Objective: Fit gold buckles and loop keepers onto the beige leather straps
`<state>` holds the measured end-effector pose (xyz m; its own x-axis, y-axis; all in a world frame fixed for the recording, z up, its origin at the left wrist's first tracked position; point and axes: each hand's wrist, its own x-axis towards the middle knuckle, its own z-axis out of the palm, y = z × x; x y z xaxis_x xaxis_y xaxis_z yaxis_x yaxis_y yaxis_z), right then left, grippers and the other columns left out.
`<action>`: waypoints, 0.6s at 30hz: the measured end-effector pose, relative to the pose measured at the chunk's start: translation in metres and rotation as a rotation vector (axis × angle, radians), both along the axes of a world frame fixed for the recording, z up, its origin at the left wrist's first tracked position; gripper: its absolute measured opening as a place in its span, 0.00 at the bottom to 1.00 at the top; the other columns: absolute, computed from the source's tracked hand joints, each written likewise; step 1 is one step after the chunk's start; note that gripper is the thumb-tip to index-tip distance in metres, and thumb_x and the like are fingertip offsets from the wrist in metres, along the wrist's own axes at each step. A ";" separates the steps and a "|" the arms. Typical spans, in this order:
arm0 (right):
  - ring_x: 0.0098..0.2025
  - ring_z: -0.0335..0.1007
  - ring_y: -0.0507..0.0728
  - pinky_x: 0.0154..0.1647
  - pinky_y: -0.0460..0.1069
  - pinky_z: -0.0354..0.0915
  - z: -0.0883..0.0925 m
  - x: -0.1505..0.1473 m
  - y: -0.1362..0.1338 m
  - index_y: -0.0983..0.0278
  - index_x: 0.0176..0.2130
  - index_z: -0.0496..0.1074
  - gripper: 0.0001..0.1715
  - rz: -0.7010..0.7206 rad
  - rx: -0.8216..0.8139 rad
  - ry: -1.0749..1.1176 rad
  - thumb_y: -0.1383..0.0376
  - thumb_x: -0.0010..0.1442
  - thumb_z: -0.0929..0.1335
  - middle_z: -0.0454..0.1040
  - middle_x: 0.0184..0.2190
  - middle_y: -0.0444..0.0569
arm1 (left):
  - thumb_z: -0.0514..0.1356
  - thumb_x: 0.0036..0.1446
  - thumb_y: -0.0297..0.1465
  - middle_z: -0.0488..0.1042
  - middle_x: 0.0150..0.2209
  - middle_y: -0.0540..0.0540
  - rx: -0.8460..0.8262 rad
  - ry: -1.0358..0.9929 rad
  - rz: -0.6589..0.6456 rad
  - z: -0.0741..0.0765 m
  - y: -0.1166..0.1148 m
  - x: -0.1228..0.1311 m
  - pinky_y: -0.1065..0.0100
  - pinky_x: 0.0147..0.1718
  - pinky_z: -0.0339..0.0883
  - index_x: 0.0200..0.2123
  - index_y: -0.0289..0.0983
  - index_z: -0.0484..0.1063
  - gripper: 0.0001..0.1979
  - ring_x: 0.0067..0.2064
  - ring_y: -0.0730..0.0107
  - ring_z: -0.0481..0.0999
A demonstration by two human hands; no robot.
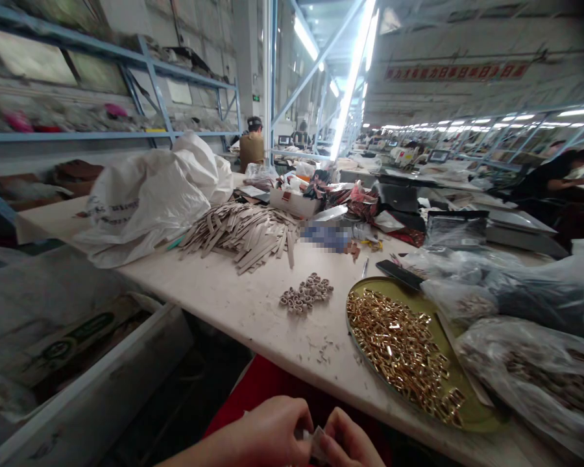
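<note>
My bare left hand [267,434] and right hand [350,441] are closing on a small pale strip [317,444], pinching it beside a round olive-green tray [477,415] of gold metal fittings [399,350]

Small pale leather piece [316,444], partly hidden by fingers [327,442]; pinched between left hand [267,433] and right hand [349,441]

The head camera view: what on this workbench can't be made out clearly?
Head view:
The small pale piece between the left hand and right hand: fingers cover it and the bottom edge cuts it off.
The blue item: blurred into squares.
The clear plastic bag: cloudy plastic hides its contents; the right edge cuts it off.
The red banner: lettering too small and blurred to read.
</note>
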<state>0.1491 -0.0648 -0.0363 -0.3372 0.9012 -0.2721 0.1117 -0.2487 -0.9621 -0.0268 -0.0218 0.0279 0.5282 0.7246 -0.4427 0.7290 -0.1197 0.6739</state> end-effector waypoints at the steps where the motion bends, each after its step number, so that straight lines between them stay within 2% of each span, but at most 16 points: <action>1: 0.22 0.50 0.49 0.22 0.45 0.50 0.003 0.000 -0.001 0.62 0.24 0.55 0.25 -0.026 0.004 -0.003 0.44 0.49 0.64 0.59 0.19 0.40 | 0.56 0.46 0.35 0.77 0.31 0.47 -0.040 -0.061 0.003 -0.001 0.000 -0.002 0.72 0.21 0.55 0.35 0.38 0.73 0.13 0.29 0.66 0.72; 4: 0.21 0.49 0.48 0.22 0.44 0.50 0.018 0.002 -0.008 0.61 0.27 0.55 0.19 -0.074 -0.008 0.040 0.50 0.53 0.64 0.59 0.20 0.38 | 0.57 0.46 0.34 0.76 0.32 0.48 -0.228 -0.272 0.020 -0.002 0.000 -0.005 0.74 0.24 0.60 0.38 0.36 0.70 0.15 0.30 0.69 0.72; 6: 0.22 0.49 0.48 0.23 0.44 0.51 0.026 0.001 -0.012 0.62 0.28 0.57 0.15 -0.071 0.036 0.008 0.55 0.54 0.64 0.59 0.21 0.38 | 0.58 0.47 0.36 0.75 0.32 0.48 -0.271 -0.336 0.033 -0.003 -0.001 -0.004 0.73 0.27 0.62 0.39 0.34 0.70 0.16 0.31 0.69 0.72; 10: 0.24 0.51 0.49 0.24 0.44 0.51 0.030 -0.003 -0.016 0.63 0.28 0.60 0.08 -0.103 0.117 -0.172 0.62 0.53 0.64 0.58 0.22 0.39 | 0.59 0.47 0.39 0.75 0.33 0.47 -0.187 -0.308 0.002 -0.002 -0.002 -0.003 0.72 0.29 0.62 0.37 0.34 0.70 0.16 0.34 0.67 0.72; 14: 0.23 0.52 0.49 0.23 0.44 0.52 0.025 -0.009 -0.016 0.63 0.31 0.61 0.05 -0.212 0.103 -0.194 0.63 0.54 0.63 0.58 0.22 0.38 | 0.55 0.51 0.37 0.75 0.33 0.48 -0.166 -0.280 -0.062 0.001 -0.002 -0.002 0.72 0.31 0.62 0.40 0.35 0.70 0.15 0.34 0.68 0.72; 18: 0.27 0.60 0.50 0.27 0.45 0.58 0.018 -0.016 -0.013 0.63 0.33 0.62 0.04 -0.237 0.156 -0.212 0.64 0.56 0.62 0.65 0.26 0.42 | 0.54 0.51 0.36 0.74 0.29 0.48 -0.101 -0.206 -0.004 -0.005 -0.002 0.005 0.72 0.26 0.60 0.36 0.34 0.68 0.13 0.30 0.69 0.70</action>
<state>0.1332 -0.0775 -0.0182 -0.0643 0.9839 -0.1670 0.2696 -0.1440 -0.9522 -0.0221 -0.0243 0.0232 0.6181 0.6794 -0.3954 0.5742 -0.0467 0.8174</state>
